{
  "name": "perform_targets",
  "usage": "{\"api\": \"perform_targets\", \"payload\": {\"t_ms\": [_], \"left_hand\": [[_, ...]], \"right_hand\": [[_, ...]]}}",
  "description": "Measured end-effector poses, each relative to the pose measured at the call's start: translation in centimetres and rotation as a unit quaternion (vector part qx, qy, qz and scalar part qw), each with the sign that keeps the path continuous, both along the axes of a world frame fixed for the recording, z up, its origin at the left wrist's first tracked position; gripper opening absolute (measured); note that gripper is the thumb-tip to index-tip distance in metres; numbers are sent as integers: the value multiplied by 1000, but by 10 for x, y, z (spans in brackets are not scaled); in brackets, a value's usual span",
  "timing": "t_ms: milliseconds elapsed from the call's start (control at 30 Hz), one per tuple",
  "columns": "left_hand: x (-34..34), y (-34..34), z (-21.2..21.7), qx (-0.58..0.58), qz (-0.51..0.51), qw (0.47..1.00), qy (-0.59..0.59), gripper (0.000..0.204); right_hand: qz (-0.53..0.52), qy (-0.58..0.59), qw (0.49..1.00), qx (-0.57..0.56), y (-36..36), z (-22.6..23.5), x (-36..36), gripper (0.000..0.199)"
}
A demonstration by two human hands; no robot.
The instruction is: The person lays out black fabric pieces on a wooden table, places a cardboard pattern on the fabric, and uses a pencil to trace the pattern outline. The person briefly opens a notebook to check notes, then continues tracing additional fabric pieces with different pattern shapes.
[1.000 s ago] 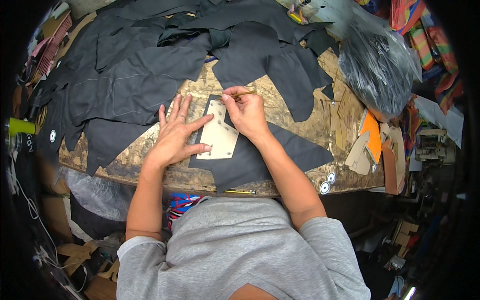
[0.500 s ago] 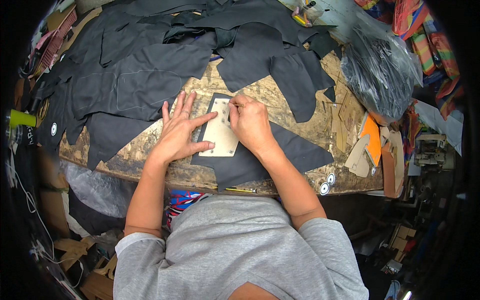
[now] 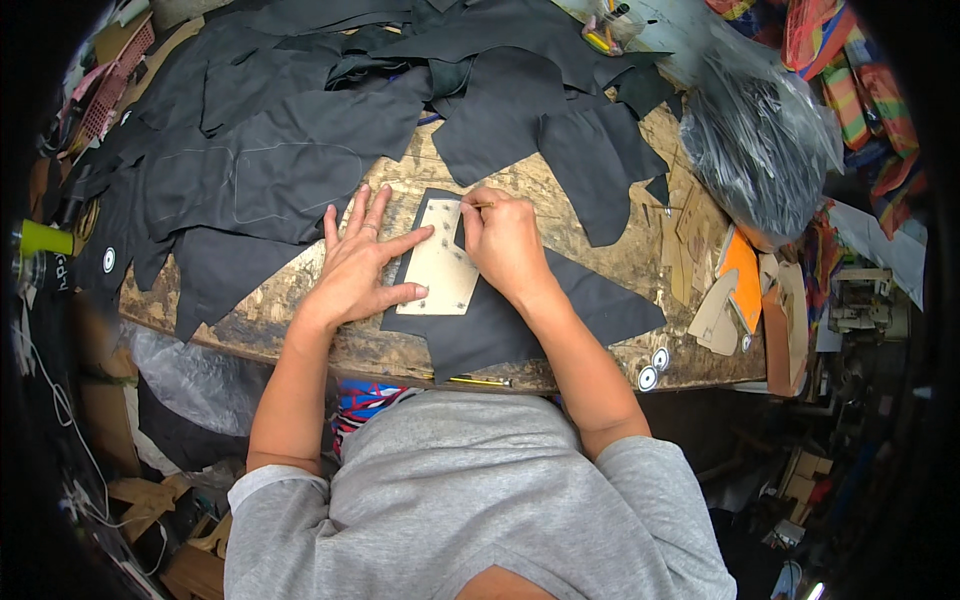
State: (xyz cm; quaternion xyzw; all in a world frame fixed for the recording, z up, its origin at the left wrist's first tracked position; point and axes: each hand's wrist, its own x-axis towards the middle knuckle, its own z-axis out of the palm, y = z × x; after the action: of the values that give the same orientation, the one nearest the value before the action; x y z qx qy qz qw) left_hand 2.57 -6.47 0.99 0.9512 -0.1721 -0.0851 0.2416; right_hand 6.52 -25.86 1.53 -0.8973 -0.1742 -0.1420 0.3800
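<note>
A beige card template with several dark spots lies on a piece of black leather at the table's near middle. My left hand is spread out beside it, with thumb and index fingertip pressing on the template's left edge. The other left fingers rest on bare wood. Pinched in my right hand is a thin pen-like stick, its back end sticking out to the right. Its tip is hidden by the fingers, close to the template's top right corner.
Black leather sheets cover the far left; one carries a pale drawn outline. Nearby are a stuffed clear plastic bag, card pieces, an orange piece and a cup of pens. A pencil lies along the worn wooden table's front edge.
My right hand has shifted very slightly at the template's upper right corner, the pen-like stick still in it. My left hand and the template stay in place.
</note>
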Motion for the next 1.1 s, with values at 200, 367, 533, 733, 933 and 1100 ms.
{"api": "perform_targets", "payload": {"t_ms": [200, 367, 533, 733, 933, 1100], "left_hand": [[0, 1, -1, -12, -2, 1000, 1, 76], [1, 0, -2, -9, 1, 1000, 3, 77], [0, 0, 0, -11, 3, 1000, 5, 77], [1, 2, -3, -20, 2, 1000, 0, 77], [-5, -30, 11, 76, 50, 995, -28, 85], [-12, -67, 13, 2, 120, 991, -55, 94]], "right_hand": [[39, 65, 997, -18, -3, 8, -30, 6], [26, 86, 996, 14, -22, 12, -53, 4], [-15, 81, 996, 34, -29, 6, -65, 5], [30, 29, 999, -27, -23, 7, -81, 8], [33, 137, 958, 250, -32, 8, -97, 10], [-46, 154, 871, 464, -33, -19, -67, 13]]}}
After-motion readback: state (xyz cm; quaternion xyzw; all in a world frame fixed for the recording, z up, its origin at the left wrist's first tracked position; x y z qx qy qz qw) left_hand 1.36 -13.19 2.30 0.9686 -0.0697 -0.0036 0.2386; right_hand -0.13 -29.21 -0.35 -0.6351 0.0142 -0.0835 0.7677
